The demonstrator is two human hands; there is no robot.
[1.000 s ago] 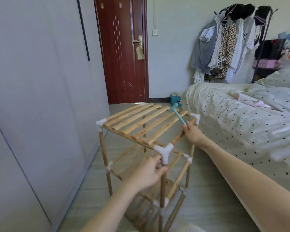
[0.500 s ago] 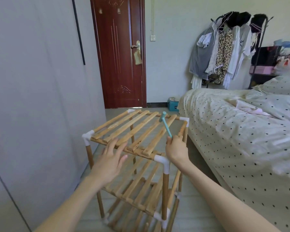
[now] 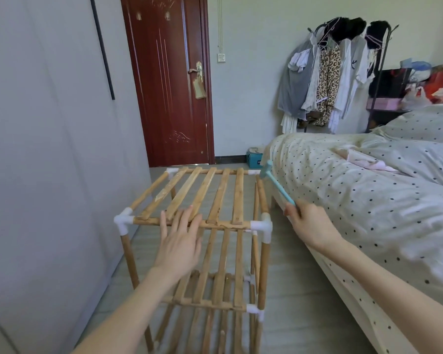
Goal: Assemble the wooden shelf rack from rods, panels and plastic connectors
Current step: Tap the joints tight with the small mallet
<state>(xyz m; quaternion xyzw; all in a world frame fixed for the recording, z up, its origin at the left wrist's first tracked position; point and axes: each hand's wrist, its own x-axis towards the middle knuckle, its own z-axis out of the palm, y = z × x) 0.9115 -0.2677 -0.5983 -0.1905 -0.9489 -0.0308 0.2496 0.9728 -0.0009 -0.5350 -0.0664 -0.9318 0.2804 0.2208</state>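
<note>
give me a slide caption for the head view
Left hand steadies the wooden rack while the right hand aims a small blue hammer.

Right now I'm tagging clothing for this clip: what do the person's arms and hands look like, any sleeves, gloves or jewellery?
Both forearms are bare as far as the frame shows: no sleeves in view. The left hand and right hand wear no gloves, and no ring, watch or bracelet shows on the visible sides. Nails look short and unpainted, though small.

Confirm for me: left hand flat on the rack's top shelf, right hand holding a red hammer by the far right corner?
Not quite. The head view shows the hammer in the right hand is light blue, not red. The left hand does lie flat on the top shelf.
</note>
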